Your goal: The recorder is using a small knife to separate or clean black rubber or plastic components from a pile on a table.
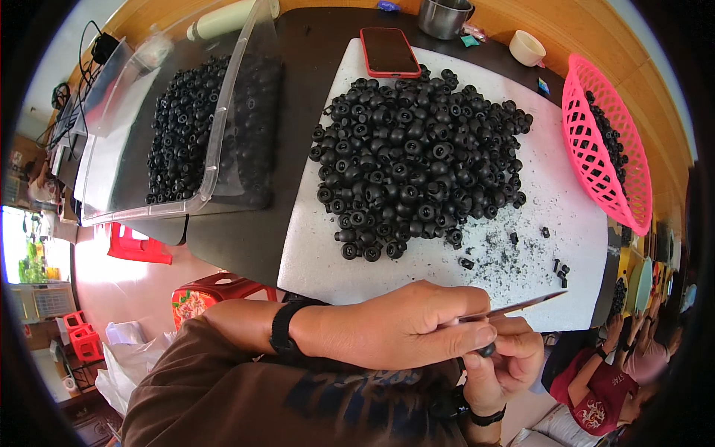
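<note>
My left hand (402, 328) reaches across from the lower left, a black band on its wrist. It is closed around a thin knife (521, 304) whose blade sticks out to the right. Just below the blade, my right hand (510, 365) pinches one small black rubber part (487, 349) between thumb and fingers. Both hands hover at the near edge of a white board (566, 201). A big pile of the same black rubber parts (417, 156) lies on it, with black shavings and a few loose pieces (514, 257) to the right.
A red phone (389, 52) lies at the board's far edge. A clear plastic bin (216, 134) at left and a pink basket (596, 149) at right hold more black parts. Metal cup (445, 16), white bowl (526, 47), red stools (216, 292), another person (596, 380) lower right.
</note>
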A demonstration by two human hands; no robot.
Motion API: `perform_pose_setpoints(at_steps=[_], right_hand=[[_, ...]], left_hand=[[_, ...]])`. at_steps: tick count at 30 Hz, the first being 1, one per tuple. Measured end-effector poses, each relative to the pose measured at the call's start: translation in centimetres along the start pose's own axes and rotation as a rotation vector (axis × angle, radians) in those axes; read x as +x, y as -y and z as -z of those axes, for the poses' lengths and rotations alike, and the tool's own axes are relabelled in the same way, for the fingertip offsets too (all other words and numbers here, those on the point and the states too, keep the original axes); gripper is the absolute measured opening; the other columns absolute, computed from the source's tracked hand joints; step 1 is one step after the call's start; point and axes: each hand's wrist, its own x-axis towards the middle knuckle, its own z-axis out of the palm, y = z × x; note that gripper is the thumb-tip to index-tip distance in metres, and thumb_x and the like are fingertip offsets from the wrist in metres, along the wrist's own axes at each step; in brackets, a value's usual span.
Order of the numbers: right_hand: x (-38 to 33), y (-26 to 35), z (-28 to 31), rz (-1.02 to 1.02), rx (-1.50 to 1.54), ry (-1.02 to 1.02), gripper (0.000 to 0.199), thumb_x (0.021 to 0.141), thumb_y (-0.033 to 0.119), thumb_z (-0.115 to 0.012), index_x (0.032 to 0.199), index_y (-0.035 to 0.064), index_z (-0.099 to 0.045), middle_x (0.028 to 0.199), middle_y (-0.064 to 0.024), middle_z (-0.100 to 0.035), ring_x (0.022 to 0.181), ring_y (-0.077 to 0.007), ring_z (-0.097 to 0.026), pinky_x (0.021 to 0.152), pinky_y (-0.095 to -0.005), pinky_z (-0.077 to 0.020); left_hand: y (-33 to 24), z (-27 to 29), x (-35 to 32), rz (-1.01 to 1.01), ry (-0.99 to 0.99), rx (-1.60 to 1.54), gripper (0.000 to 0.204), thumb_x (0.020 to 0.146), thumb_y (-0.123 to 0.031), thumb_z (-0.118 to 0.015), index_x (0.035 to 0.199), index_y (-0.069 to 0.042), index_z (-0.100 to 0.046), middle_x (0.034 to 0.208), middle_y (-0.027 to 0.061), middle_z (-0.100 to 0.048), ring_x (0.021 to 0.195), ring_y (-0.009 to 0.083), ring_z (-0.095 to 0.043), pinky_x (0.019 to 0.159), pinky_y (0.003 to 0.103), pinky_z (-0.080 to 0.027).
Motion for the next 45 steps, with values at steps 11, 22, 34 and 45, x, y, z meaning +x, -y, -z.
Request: perform_pose_setpoints(at_steps=[11, 22, 34, 45], right_hand=[[0.6, -0.2, 0.1, -0.032, 0.037, -0.038, 0.029, 0.070, -0.007, -0.066, 0.091, 0.0017, -0.048, 0.083, -0.0133, -0.057, 0.068, -0.0170, -0.054, 0.061, -0.0271, -0.0422], [0.6, -0.5, 0.0, 0.034, -0.067, -0.083, 0.033, 0.070, 0.012, -0.075, 0.088, 0.0045, -0.048, 0.075, -0.0118, -0.055, 0.065, -0.0202, -0.055, 0.056, -0.0276, -0.0444], [0.0, -0.1, 0.2, 0.020, -0.067, -0.092, 0.030, 0.071, -0.003, -0.070, 0.091, 0.0011, -0.048, 0.081, -0.0132, -0.059, 0.069, -0.0202, -0.057, 0.059, -0.0300, -0.0446], [2.0, 1.8, 3.6, 0.088, -0.350, -0.319, 0.020, 0.073, 0.002, -0.063, 0.089, 0.0009, -0.052, 0.080, -0.0077, -0.055, 0.062, -0.0133, -0.050, 0.055, -0.0231, -0.0407]], left_hand=[[-0.1, 0.5, -0.4, -0.020, -0.169, 0.226, 0.011, 0.086, -0.012, -0.054, 0.082, -0.001, -0.051, 0.064, 0.0057, -0.050, 0.055, 0.0118, -0.045, 0.049, 0.026, -0.037], [0.1, -0.2, -0.8, -0.330, -0.176, 0.753, 0.019, 0.069, -0.010, -0.068, 0.076, -0.004, -0.053, 0.062, 0.0063, -0.051, 0.051, 0.0231, -0.054, 0.042, 0.032, -0.041], [0.2, -0.8, -0.9, -0.306, -0.190, 0.778, 0.017, 0.072, -0.010, -0.066, 0.074, -0.005, -0.050, 0.061, 0.0058, -0.049, 0.050, 0.0232, -0.053, 0.041, 0.032, -0.040], [1.0, 0.2, -1.5, 0.050, -0.160, 0.691, 0.012, 0.085, -0.016, -0.053, 0.083, -0.004, -0.051, 0.067, 0.0121, -0.055, 0.062, 0.0302, -0.057, 0.054, 0.037, -0.045]])
